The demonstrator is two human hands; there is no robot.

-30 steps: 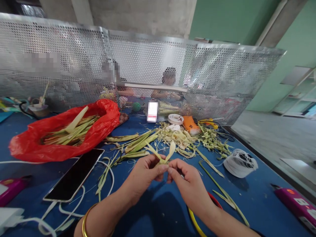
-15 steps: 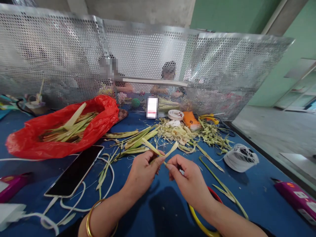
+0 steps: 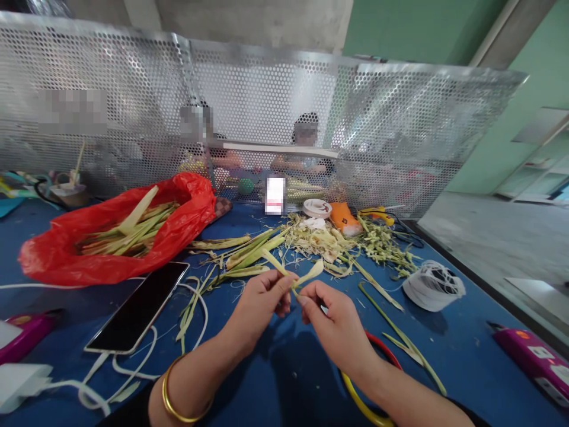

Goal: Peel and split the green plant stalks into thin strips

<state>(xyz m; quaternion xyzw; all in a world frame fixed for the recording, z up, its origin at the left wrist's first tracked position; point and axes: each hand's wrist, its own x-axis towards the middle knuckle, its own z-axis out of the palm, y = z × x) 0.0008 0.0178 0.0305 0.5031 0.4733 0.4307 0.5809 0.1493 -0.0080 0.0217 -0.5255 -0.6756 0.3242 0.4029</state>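
Observation:
Pale green leaf strips (image 3: 311,271), which look like corn husk, cross each other above the blue table, between my two hands. My left hand (image 3: 265,296) pinches them near the crossing, thumb over curled fingers, with one strip end sticking up to the left. Close beside it, my right hand (image 3: 331,311) pinches the lower end of a strip between thumb and forefinger. Just beyond the hands lie more long husk strips (image 3: 249,255) and a heap of curled shreds (image 3: 317,237). Part of the strips is hidden behind my fingers.
A red plastic bag (image 3: 62,237) of husks and a phone (image 3: 140,308) with white cables lie left. To the right are a white string spool (image 3: 433,287) and a purple device (image 3: 531,356). A perforated metal screen (image 3: 262,89) stands behind; people sit beyond it.
My left hand has shifted slightly, and the crossing of the strips now shows clear of its fingertips. The right-hand strip end has tilted further right. My right hand is nearly still.

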